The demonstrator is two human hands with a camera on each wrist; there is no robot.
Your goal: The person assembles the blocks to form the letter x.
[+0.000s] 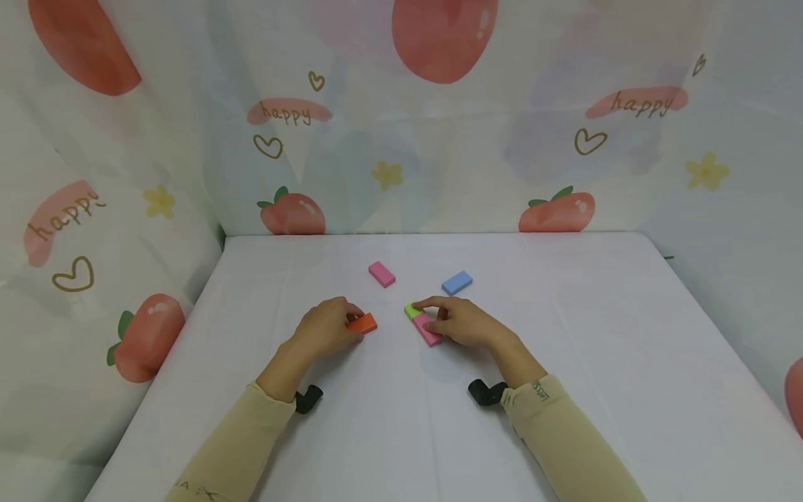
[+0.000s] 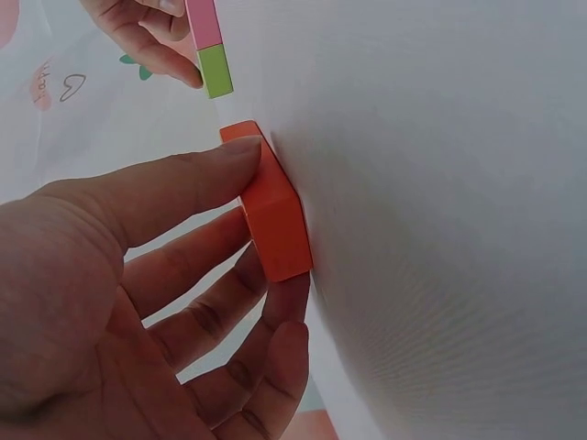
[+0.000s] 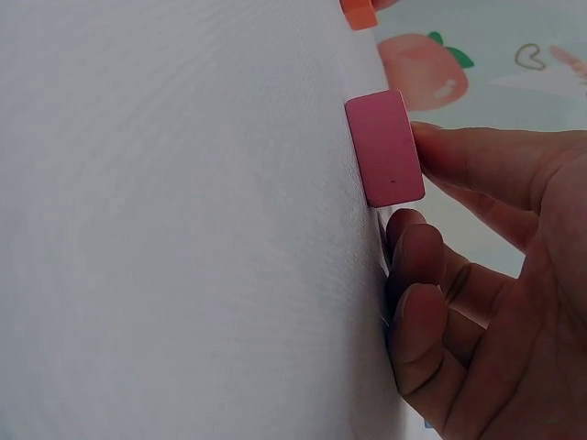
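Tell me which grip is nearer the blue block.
Right. The right grip is just on the person's side of the blue block; the left grip is farther off to its left, holding the orange block.

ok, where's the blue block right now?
Head view, right of centre: the blue block lies on the table, just beyond the right hand and right of the far pink block.

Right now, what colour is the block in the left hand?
Orange; the block shows best in the left wrist view.
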